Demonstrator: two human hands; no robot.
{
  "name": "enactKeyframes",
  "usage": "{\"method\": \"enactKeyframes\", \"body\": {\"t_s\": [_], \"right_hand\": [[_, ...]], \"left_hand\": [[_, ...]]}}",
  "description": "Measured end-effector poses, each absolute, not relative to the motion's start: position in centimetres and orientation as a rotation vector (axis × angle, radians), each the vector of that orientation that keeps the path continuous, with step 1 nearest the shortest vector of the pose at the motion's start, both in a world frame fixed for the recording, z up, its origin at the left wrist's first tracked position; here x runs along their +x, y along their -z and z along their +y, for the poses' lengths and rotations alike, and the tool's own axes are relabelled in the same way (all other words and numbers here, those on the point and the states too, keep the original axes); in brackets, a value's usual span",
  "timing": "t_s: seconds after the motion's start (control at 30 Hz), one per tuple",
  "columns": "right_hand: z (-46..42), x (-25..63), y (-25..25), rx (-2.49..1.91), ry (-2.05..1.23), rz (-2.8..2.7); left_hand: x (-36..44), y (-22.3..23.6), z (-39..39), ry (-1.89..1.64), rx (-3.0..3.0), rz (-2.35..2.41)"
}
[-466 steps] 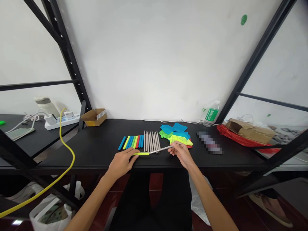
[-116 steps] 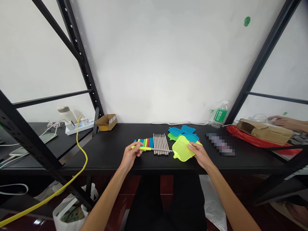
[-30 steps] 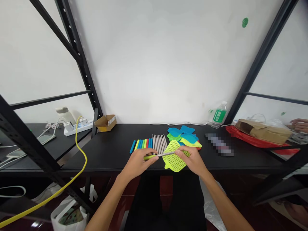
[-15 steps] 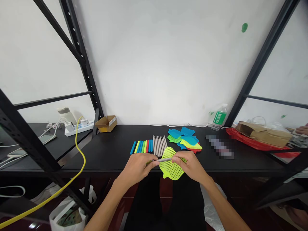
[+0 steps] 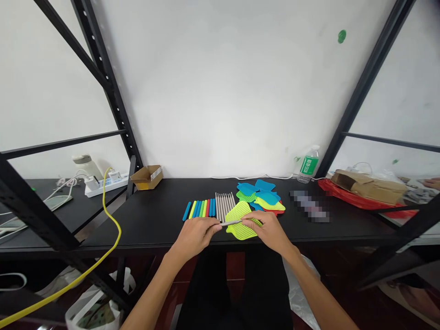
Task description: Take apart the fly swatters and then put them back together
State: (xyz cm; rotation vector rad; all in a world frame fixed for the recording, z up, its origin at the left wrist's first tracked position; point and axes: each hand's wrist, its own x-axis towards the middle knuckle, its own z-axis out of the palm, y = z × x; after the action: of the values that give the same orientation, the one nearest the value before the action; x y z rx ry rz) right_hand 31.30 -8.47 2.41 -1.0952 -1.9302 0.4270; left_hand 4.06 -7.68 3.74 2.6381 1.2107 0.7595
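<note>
Right of centre, a pixelated patch (image 5: 309, 206) hides its contents; mid-frame, the left hand (image 5: 196, 234) and right hand (image 5: 267, 230) cover both ends of the slim grey metal rod (image 5: 231, 223)! Lower left, the frame edge cuts the bright yellow cable (image 5: 113, 217).

Both bare forearms reach forward over the desk's edge, converging, as the left hand (image 5: 198, 233) and right hand (image 5: 266, 229) face each other, slightly apart, thumbs and fingers pinched, knuckles up.
</note>
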Motion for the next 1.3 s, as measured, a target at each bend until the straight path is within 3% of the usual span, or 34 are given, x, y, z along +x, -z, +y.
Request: {"method": "enactKeyframes", "body": {"t_s": [0.2,0.37,1.3], "right_hand": [[-5.8,34.2,0.0,-1.101,-0.62,-1.466],[-4.5,34.8,1.9,-1.062,-0.889,-1.209],[-4.5,35.0,1.9,-0.953,-1.052,-1.21]], "left_hand": [[2.1,-0.7,-5.2,-0.846,2.642,1.473],[2.6,1.2,-4.9,-0.915,2.755,1.377],[4.2,2.1,-2.0,-0.963,2.832,1.337]]}}
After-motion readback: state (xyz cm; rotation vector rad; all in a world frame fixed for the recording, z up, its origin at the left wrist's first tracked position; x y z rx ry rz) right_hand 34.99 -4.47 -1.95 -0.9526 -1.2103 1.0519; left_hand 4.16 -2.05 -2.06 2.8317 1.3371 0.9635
